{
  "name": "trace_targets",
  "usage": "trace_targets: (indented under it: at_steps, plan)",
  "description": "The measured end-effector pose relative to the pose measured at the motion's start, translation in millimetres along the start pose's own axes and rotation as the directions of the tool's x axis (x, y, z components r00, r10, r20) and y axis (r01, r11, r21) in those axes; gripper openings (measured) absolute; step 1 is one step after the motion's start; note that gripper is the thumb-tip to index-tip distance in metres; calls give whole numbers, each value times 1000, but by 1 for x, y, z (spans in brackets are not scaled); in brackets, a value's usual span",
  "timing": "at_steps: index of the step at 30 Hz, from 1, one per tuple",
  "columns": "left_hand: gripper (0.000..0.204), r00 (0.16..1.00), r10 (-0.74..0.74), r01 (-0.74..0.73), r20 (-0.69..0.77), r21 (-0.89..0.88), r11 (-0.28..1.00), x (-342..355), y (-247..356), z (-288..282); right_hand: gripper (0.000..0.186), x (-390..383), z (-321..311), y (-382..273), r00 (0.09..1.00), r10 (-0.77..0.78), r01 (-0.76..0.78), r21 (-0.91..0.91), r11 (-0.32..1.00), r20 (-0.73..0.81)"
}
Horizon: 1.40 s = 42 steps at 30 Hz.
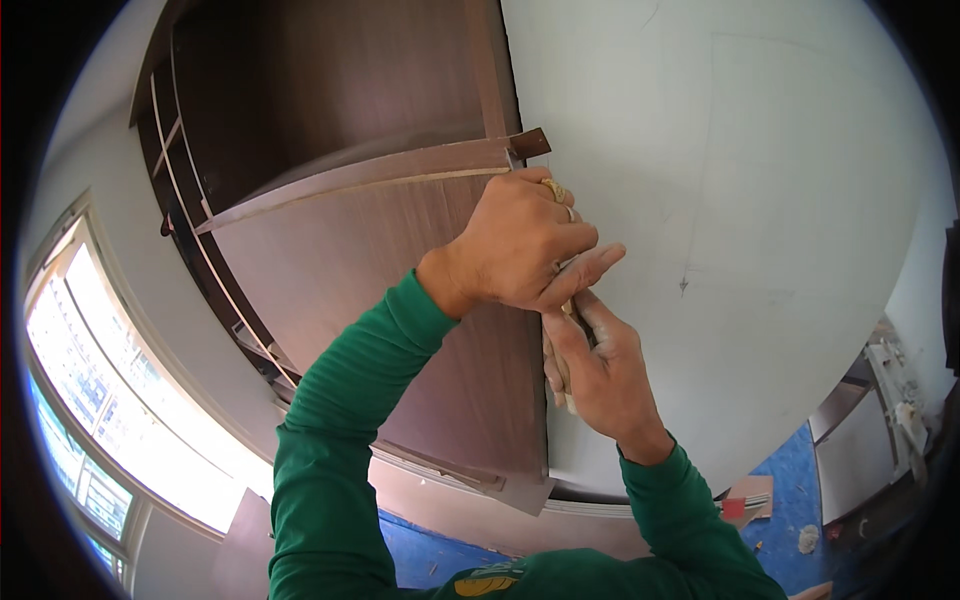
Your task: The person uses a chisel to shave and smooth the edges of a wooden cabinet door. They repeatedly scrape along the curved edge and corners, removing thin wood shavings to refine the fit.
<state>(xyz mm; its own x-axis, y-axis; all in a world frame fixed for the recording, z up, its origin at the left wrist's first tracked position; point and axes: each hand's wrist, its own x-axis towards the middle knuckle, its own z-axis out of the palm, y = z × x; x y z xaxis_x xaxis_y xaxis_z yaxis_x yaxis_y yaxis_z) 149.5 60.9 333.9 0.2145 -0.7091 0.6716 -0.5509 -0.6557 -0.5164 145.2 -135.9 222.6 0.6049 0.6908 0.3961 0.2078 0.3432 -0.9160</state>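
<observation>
Here's the left hand (525, 240), fingers curled at the right edge of the cabinet (380, 270), the jutting brown strip (533, 143) just above them; what they close on is hidden, so I can't tell. And close below, the right hand (605, 375), fingers bent toward the thumb, their grip hidden too!

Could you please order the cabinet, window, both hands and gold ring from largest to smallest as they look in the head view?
1. Cabinet
2. Window
3. Left hand and right hand: too alike to rank
4. Gold ring
</observation>
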Motion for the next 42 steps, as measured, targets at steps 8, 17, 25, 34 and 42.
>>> trace_targets:
  at_steps: [8,17,25,34,42]
  plan:
    - [9,998,31,-33,-49,-42,999,25,1,-5,52,17,-12,-10,999,48,-46,130,990,-14]
    - [50,659,-694,748,-289,346,566,10,11,-64,52,-102,-84,147,998,-58,60,-106,993,14]
    - [66,193,-949,947,-249,300,114,64,6,-50,58,-164,-128,192,982,52,-15,-198,980,182]
    - [49,245,-969,930,-40,293,223,37,-6,-80,66,-98,-151,170,946,-190,239,-171,956,263]
    - [39,361,-930,911,75,186,368,25,-18,-90,62,-29,-116,125,887,-450,462,-206,863,106]
